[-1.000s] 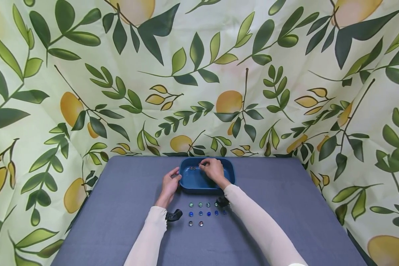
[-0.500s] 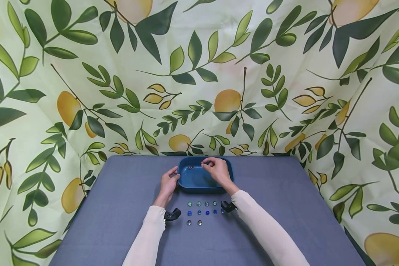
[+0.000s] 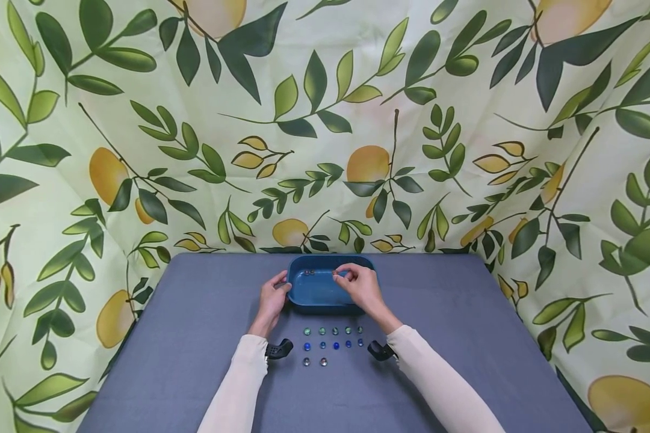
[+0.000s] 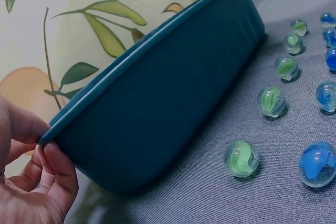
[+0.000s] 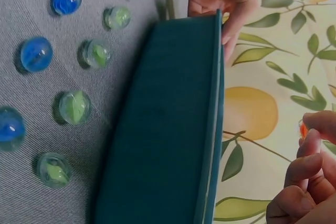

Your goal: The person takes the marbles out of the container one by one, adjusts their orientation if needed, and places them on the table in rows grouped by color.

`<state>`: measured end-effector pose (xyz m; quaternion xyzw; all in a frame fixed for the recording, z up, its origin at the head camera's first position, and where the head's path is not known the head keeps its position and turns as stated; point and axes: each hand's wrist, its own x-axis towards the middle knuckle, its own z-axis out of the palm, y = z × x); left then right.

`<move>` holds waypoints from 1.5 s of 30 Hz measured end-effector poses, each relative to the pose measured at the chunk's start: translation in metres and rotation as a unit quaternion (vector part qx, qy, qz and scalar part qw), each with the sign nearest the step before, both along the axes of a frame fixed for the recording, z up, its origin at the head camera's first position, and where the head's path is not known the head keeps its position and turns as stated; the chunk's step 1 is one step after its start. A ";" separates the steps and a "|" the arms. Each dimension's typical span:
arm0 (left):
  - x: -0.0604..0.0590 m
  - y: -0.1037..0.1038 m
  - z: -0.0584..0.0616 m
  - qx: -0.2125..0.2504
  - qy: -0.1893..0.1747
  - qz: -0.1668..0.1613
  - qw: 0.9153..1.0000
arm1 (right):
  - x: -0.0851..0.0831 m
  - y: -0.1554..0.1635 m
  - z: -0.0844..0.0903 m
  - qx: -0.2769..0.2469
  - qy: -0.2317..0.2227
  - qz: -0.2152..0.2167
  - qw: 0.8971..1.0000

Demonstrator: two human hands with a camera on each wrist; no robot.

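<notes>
At the back of the table stands a teal-blue plastic box (image 4: 157, 93). My left hand (image 3: 272, 300) pinches its left end at the rim, thumb and fingers on either side in the left wrist view. Over the box, my right hand (image 3: 362, 290) holds an orange-red marble (image 5: 303, 129) between thumb and fingertip. A pair of small reddish-brown marbles (image 3: 309, 272) lies on the box floor toward the back left. In front of the box, a row of green marbles (image 5: 75, 106) lies nearest it, then a row of blue marbles (image 5: 37, 54).
Two clear, brownish marbles (image 3: 324, 362) form a shorter row nearest me on the grey cloth-covered table (image 3: 206, 361). Behind the box, a fabric backdrop (image 3: 303, 162) printed with leaves and fruit rises at the table's back edge.
My right hand has lifted off the box floor and shifted slightly right, still pinching the marble. The right forearm has uncovered the right ends of the green and blue rows. My left hand keeps its grip.
</notes>
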<state>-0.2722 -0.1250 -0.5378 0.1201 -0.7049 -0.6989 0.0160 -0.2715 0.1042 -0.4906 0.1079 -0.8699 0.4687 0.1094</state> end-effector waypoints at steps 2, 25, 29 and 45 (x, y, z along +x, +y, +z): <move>0.000 0.000 0.000 -0.001 -0.001 0.002 1.000 | 0.005 0.002 0.001 -0.012 -0.005 0.001 1.000; -0.004 -0.001 -0.004 -0.009 -0.013 0.000 1.000 | 0.073 0.021 -0.004 -0.044 -0.034 0.037 0.998; -0.004 -0.002 -0.004 -0.008 -0.014 -0.001 1.000 | 0.082 0.023 -0.009 -0.046 -0.040 0.037 0.997; -0.002 -0.001 -0.001 -0.020 -0.019 -0.002 1.000 | 0.111 0.023 -0.041 -0.034 -0.087 0.049 0.994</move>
